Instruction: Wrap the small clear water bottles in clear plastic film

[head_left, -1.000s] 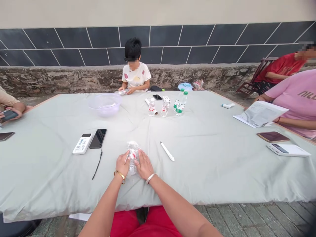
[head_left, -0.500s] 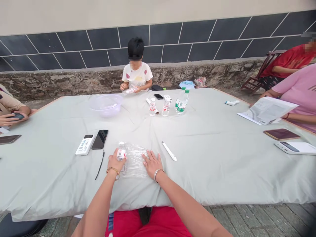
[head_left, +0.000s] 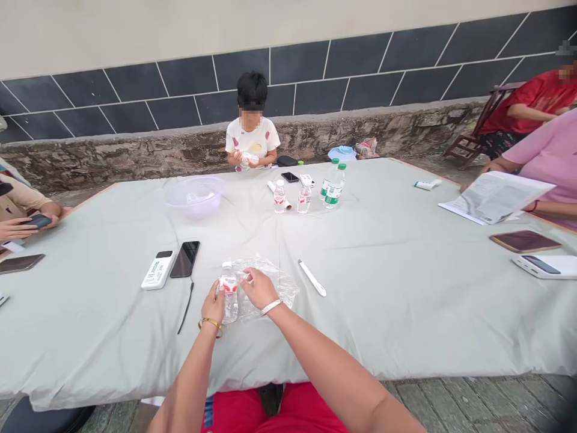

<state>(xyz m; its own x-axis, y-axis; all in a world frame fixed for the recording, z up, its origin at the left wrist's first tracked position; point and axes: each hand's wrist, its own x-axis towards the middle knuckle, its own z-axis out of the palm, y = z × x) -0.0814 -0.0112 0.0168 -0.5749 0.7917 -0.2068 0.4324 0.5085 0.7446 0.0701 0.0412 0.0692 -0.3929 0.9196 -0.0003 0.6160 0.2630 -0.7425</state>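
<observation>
My left hand (head_left: 213,302) is closed round the left side of a small clear water bottle (head_left: 230,307) with a white cap and a red-and-white label. The bottle is upright on the cloth, near the table's front edge. Just right of it, my right hand (head_left: 260,288) hovers with bent, parted fingers pointing at the label; I see nothing in them. Beneath that hand a crinkled sheet of clear plastic film (head_left: 285,293) lies spread on the table, partly hidden by the hand and the bottle. A white utility knife (head_left: 312,278) lies to the right of the film.
A power bank (head_left: 157,270) and a phone (head_left: 185,259) with a strap lie to the left. Farther back are a clear purple basin (head_left: 193,198), small bottles (head_left: 279,197), and green-capped bottles (head_left: 334,187). People sit round the cloth-covered table (head_left: 383,288), one holding papers (head_left: 500,195).
My right hand has lifted off the film and moved left towards the bottle, its fingers now bent. The film looks looser and more crumpled. My left hand still holds the bottle, its label now facing me.
</observation>
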